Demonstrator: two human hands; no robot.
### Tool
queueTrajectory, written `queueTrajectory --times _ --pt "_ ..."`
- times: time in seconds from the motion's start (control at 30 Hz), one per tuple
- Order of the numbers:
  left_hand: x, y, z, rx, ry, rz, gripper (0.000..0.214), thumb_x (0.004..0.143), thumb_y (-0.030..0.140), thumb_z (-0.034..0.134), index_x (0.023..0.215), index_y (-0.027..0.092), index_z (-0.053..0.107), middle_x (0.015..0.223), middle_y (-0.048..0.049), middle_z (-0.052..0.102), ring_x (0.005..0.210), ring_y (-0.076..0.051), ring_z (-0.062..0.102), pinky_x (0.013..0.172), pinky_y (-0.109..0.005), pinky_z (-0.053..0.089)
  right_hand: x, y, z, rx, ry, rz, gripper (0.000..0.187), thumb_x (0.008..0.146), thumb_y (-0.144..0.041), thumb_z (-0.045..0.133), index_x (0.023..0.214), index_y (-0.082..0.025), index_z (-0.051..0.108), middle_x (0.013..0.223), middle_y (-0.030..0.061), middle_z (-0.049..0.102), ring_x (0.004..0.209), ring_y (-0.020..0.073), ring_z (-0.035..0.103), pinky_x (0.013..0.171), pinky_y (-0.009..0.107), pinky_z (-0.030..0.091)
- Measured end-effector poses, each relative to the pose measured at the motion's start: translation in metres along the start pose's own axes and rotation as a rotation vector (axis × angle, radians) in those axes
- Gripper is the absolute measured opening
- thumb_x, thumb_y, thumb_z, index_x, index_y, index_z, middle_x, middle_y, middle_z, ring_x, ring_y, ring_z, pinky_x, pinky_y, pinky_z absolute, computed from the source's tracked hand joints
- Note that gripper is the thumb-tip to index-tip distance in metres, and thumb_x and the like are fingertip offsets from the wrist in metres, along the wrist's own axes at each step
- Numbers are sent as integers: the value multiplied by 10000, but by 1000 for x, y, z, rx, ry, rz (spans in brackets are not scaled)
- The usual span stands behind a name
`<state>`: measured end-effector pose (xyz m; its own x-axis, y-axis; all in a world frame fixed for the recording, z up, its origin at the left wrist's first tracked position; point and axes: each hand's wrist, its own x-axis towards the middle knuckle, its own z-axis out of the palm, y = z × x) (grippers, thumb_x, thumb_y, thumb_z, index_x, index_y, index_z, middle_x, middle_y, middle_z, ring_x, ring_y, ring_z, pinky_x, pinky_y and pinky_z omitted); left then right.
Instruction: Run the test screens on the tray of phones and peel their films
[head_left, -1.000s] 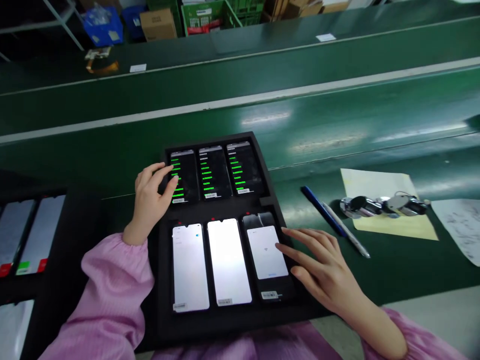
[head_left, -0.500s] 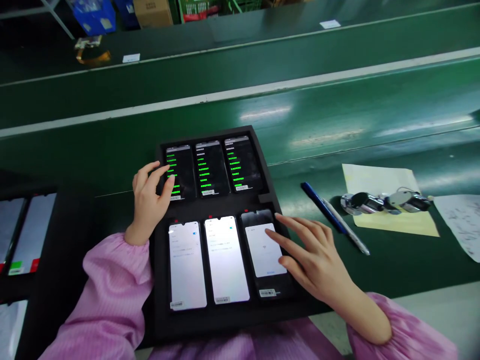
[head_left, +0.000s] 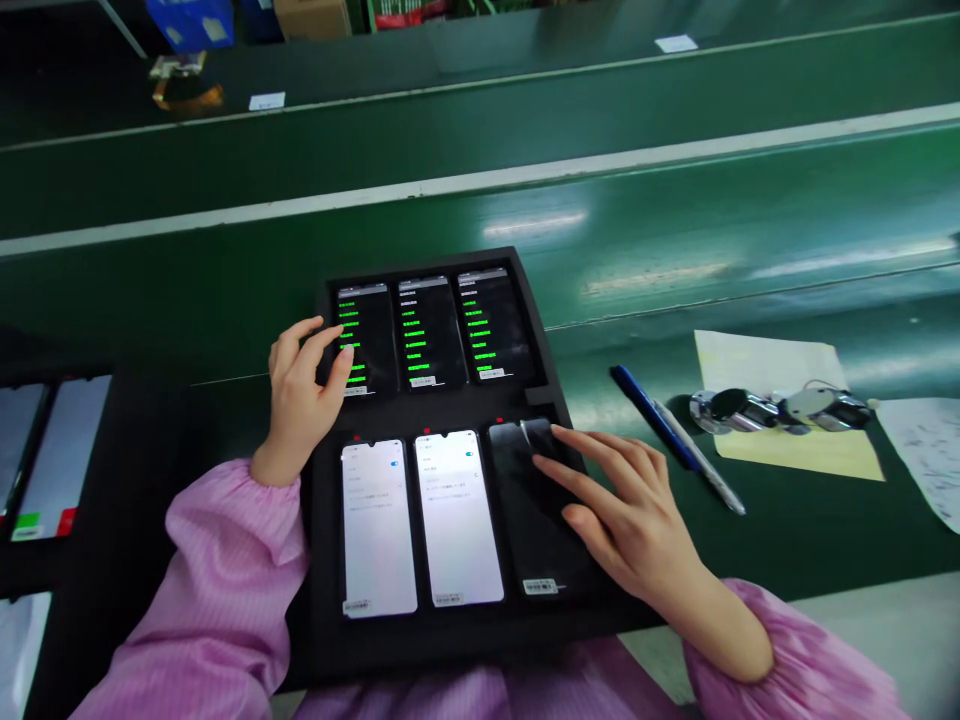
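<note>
Several smartphones lie face up in two rows in a black foam tray [head_left: 420, 415] in front of me. My right hand [head_left: 626, 500], fingers spread, is over the right edge of the near-right phone [head_left: 536, 510], whose screen is dark; whether a fingertip touches it I cannot tell. Beside it, the near-middle phone [head_left: 459, 530] and near-left phone [head_left: 379, 550] show white screens. My left hand [head_left: 307, 395] is open at the tray's left side, its fingertips over the far-left phone [head_left: 375, 340]. That phone, the far-middle phone [head_left: 431, 330] and the far-right phone [head_left: 495, 325] show green text on black.
Another dark tray [head_left: 82, 480] with phones stands at the left. To the right are a blue pen [head_left: 649, 415], a white pen [head_left: 701, 460], metal parts [head_left: 780, 408] on yellow paper [head_left: 795, 460], and a written sheet [head_left: 926, 450]. A green raised ledge [head_left: 450, 225] runs behind.
The near-right phone's screen has gone from a white panel to dark. Both hands keep nearly the same pose; the view has shifted slightly.
</note>
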<state>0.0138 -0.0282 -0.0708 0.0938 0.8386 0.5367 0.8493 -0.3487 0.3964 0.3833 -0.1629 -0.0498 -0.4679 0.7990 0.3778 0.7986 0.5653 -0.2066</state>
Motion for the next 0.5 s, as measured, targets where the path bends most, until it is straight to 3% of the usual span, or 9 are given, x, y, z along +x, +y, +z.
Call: queueTrajectory --times 0.33,0.5 --pt "0 0 0 -12 13 6 356 1054 435 552 1255 188 709 1344 -156 635 1300 -302 606 1144 -467 467 10 -9 10 -38 -57 -39 396 1117 -399 406 1295 -229 717 1442 156 643 1278 312 559 998 507 428" --pt "-2 0 0 -11 13 -2 362 1057 438 548 1253 181 711 1350 -159 637 1301 -294 606 1142 -462 464 16 -11 14 -87 -81 -29 356 1098 -419 468 1272 -264 737 1503 140 614 1301 326 547 1022 519 401"
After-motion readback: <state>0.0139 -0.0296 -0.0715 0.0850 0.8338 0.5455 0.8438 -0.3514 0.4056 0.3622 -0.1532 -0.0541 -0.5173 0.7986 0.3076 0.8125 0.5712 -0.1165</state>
